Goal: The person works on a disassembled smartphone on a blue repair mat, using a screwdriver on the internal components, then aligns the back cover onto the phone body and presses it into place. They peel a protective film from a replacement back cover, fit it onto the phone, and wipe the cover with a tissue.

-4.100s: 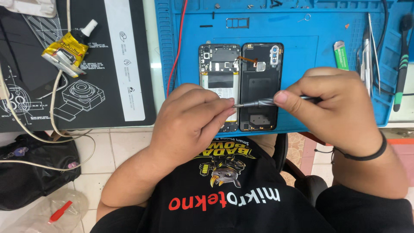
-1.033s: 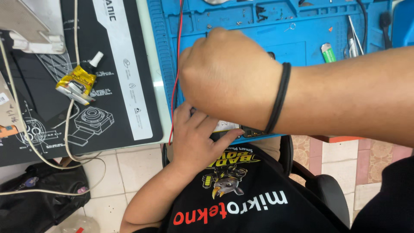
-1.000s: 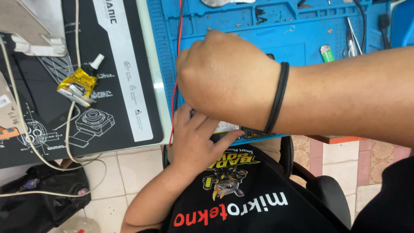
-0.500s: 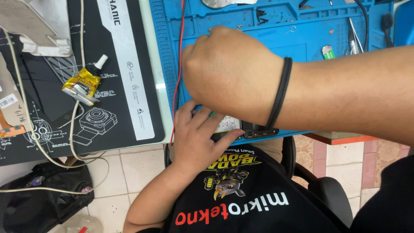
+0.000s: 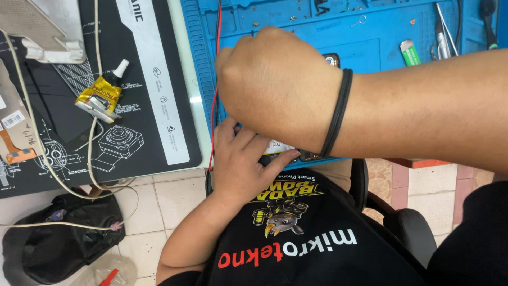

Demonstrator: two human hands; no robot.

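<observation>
At six o'clock on the blue mat (image 5: 254,21), our left hand (image 5: 241,167) presses spread fingers on the opened phone (image 5: 296,151), mostly hidden. We judge it light, stiff and fragile: hold by the edges. Our right hand (image 5: 278,87) covers it; its grip we cannot tell.

An opened phone (image 5: 286,151) is seen lying flat at the near edge of the blue work mat, just below frame centre. Most of it is hidden; only a white-labelled strip, a dark lower edge and a corner near the upper middle are exposed.
</observation>
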